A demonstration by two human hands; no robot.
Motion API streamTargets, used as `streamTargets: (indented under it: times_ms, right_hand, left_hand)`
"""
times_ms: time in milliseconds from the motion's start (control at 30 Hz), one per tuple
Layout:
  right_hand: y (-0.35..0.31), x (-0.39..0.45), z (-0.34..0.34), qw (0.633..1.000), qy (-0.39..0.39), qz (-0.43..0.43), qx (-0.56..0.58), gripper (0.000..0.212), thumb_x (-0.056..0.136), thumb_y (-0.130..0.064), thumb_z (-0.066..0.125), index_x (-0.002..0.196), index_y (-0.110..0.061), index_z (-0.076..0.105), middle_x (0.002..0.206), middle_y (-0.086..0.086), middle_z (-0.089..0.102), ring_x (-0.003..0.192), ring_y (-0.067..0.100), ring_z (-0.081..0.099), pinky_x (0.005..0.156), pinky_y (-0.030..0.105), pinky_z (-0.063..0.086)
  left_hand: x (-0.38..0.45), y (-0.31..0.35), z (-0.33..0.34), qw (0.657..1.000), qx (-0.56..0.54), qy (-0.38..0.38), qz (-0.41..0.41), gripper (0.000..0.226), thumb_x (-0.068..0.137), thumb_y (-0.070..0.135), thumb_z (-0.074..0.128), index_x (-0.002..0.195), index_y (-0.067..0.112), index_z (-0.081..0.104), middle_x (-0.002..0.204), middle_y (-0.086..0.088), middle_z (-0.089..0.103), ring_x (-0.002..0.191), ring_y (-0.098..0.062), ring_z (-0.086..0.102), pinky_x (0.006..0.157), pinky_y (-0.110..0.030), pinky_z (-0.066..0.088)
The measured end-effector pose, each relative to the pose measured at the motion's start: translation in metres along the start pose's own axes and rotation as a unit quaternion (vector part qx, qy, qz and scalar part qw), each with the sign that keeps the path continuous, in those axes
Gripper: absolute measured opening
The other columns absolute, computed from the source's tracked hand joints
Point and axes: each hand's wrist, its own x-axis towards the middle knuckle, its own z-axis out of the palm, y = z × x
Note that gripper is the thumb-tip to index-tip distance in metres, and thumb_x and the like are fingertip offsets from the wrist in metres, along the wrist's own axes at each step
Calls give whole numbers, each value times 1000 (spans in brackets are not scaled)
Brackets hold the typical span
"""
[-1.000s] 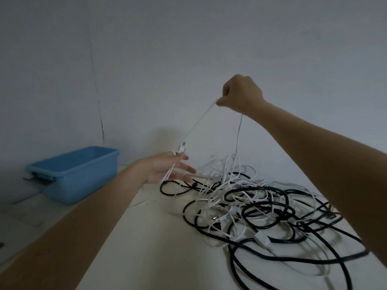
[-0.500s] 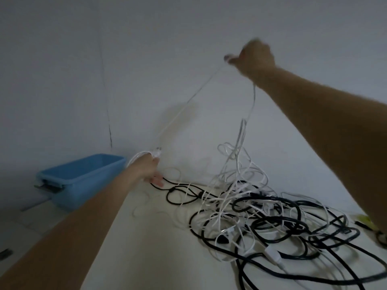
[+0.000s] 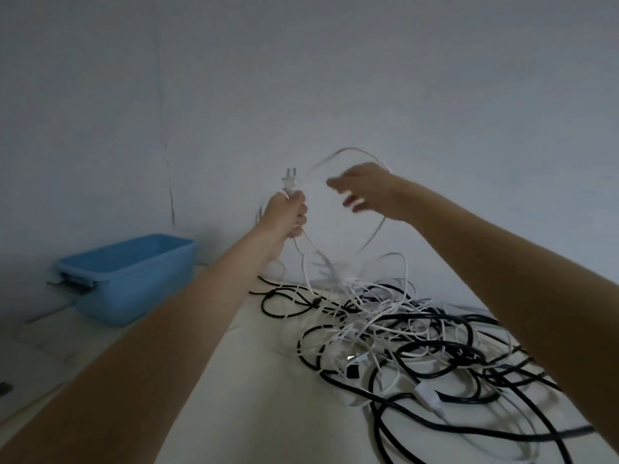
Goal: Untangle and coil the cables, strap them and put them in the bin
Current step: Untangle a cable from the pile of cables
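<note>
My left hand (image 3: 287, 212) is raised above the table and grips a white cable just below its two-pin plug (image 3: 290, 181), which points up. From that fist the white cable (image 3: 306, 262) hangs down into a tangle of black and white cables (image 3: 402, 333) on the table. My right hand (image 3: 363, 189) is beside it at the same height, blurred, fingers spread toward the left hand. A loop of the white cable (image 3: 348, 151) arcs over the right hand and drops behind the wrist. The blue bin (image 3: 127, 276) stands at the left.
The cream table (image 3: 268, 396) carries the tangle on its right half. A grey wall rises close behind. The bin has a latch handle (image 3: 72, 285) on its near end. Flat pale sheets (image 3: 40, 333) lie lower left beside the table.
My right hand has come down from high up and moved left toward the left hand. My left hand has risen from the table with the plug end, and the taut cable has slackened into a loop.
</note>
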Motion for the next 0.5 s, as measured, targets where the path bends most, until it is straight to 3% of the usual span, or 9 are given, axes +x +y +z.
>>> streamTargets:
  times_ms: [67, 133, 233, 300, 333, 367, 433, 500]
  right_hand:
    - [28, -18, 16, 980, -151, 65, -111, 32, 93, -22, 57, 116, 1, 57, 102, 14, 62, 59, 14, 53, 54, 21, 47]
    - [55, -37, 40, 948, -260, 104, -153, 23, 93, -13, 56, 113, -1, 57, 92, 17, 66, 53, 12, 57, 50, 20, 50]
    - [78, -42, 57, 932, -245, 159, -216, 27, 93, -12, 56, 115, 3, 51, 81, 18, 65, 51, 16, 62, 56, 26, 57]
    - [77, -34, 52, 903, -260, 163, -302, 44, 92, -23, 59, 127, -3, 44, 90, 10, 63, 70, 21, 63, 74, 31, 55]
    - [76, -28, 50, 880, -258, 137, -375, 50, 92, -27, 59, 133, -8, 40, 103, 9, 62, 85, 23, 62, 82, 34, 51]
    - [74, -19, 47, 859, -228, 94, -449, 53, 92, -27, 57, 138, -10, 37, 120, 10, 58, 104, 26, 57, 92, 36, 46]
    - [67, 1, 36, 831, -86, 8, -549, 56, 94, -20, 51, 143, -6, 27, 145, 15, 38, 136, 31, 31, 111, 40, 27]
    - [43, 23, 16, 811, 68, -48, -580, 65, 94, -13, 47, 147, -1, 12, 156, 14, 14, 145, 29, 3, 116, 44, 9]
  left_hand:
    - [10, 17, -8, 999, -8, 40, 34, 30, 98, 7, 33, 71, 19, 33, 60, 1, 31, 27, 1, 26, 31, -10, 16]
    - [16, 34, -10, 995, -6, 76, 61, 30, 99, 8, 32, 71, 19, 33, 59, 1, 31, 26, 1, 25, 31, -9, 16]
    - [24, 56, -11, 989, -6, 117, 87, 29, 100, 10, 31, 72, 19, 34, 59, 1, 33, 27, 1, 27, 31, -10, 17]
    - [28, 71, -12, 985, -18, 136, 108, 28, 100, 10, 30, 73, 18, 34, 59, 1, 34, 29, 0, 27, 32, -11, 18]
    - [29, 81, -12, 982, -28, 145, 120, 28, 101, 11, 29, 74, 18, 34, 59, 1, 34, 28, 0, 28, 32, -12, 18]
    - [31, 92, -13, 978, -41, 156, 134, 29, 101, 12, 29, 74, 18, 34, 59, 1, 35, 29, 0, 29, 33, -12, 19]
    - [37, 117, -15, 967, -53, 184, 166, 29, 102, 15, 30, 73, 18, 33, 60, 1, 37, 37, -4, 32, 35, -13, 22]
    - [42, 145, -19, 953, -34, 214, 212, 31, 102, 19, 31, 72, 19, 31, 65, -4, 44, 48, -11, 42, 45, -21, 34]
